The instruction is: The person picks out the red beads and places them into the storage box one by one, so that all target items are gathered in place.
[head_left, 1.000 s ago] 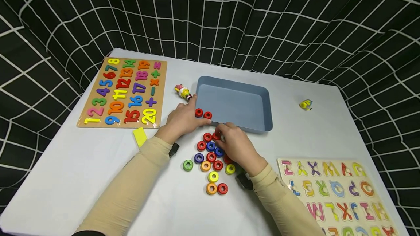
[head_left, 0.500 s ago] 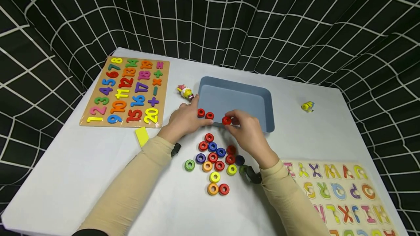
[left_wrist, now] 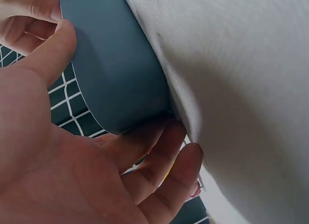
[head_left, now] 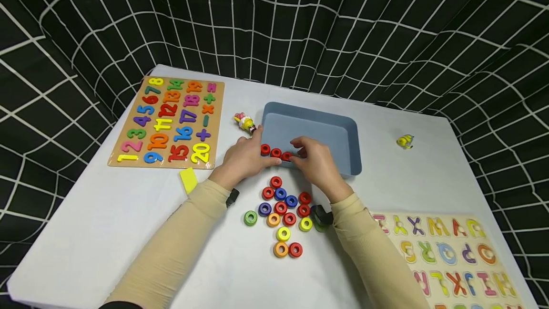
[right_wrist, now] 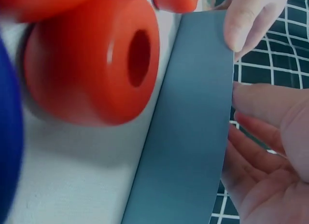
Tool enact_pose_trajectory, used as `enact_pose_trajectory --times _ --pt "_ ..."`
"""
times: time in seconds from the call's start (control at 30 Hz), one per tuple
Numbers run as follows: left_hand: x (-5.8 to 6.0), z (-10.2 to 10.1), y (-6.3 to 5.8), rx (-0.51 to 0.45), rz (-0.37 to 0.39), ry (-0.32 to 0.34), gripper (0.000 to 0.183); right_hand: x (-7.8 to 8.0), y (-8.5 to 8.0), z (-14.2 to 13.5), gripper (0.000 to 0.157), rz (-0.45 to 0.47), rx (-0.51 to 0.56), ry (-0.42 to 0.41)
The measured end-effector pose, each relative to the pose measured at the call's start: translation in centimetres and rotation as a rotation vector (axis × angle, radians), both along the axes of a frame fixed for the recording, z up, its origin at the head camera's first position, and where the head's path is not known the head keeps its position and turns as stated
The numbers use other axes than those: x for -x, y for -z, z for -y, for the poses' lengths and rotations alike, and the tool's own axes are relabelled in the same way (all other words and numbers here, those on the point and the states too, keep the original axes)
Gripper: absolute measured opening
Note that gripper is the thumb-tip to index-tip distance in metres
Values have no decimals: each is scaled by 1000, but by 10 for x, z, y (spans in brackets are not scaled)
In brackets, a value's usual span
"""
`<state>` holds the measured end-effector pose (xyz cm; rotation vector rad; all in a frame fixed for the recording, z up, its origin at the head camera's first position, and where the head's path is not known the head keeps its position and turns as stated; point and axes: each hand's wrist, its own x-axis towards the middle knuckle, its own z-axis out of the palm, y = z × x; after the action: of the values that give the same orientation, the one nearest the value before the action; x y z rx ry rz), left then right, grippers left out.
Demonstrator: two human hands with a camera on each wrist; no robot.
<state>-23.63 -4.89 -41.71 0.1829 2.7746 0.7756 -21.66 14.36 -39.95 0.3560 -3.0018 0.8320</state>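
Observation:
A blue-grey tray (head_left: 319,130) stands mid-table. My left hand (head_left: 244,155) grips its near left corner, thumb over the front rim and fingers along the outside of the left wall. In the left wrist view, the bent fingers reach the base of the tray wall (left_wrist: 111,64). Three red rings sit in a row inside along the front wall: one at the corner (head_left: 265,149), a middle ring (head_left: 276,153) and a right-hand ring (head_left: 286,156). My right hand (head_left: 317,163) is over the front rim with thumb and forefinger apart, thumb tip right at the right-hand ring.
Several red, blue, yellow, orange and green rings (head_left: 280,208) lie in front of the tray. A number board (head_left: 165,123) is at left beside a yellow block (head_left: 188,180). A letter board (head_left: 450,256) lies front right. Small toy figures (head_left: 245,122) (head_left: 405,141) flank the tray.
My right hand has picked a red ring from the loose group, carried it over the front rim and set it beside the other two. The left hand has stayed on the tray corner.

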Motion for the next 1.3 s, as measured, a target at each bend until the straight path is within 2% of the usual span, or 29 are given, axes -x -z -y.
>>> enact_pose_trajectory --times 0.23,0.43,0.57,0.7,0.9,1.17,1.3 --pt "0 0 -2 7 7 -1 108 -11 -10 -5 32 -23 21 8" --pt "0 0 -2 1 12 -2 107 -35 -17 -10 25 -90 46 -32" --pt "-1 0 -2 -1 8 4 107 -54 -15 -17 22 -6 22 -68" --pt "-1 0 -2 -9 6 1 107 -66 -8 -26 24 120 -65 -131" --pt "0 1 -1 -23 13 -2 108 -71 1 -33 31 198 -151 -195" --pt "0 2 -1 -23 18 -11 107 -68 3 -33 26 228 -153 -176" --pt "0 1 -1 -21 18 -3 108 -67 -2 -33 28 199 -124 -164"
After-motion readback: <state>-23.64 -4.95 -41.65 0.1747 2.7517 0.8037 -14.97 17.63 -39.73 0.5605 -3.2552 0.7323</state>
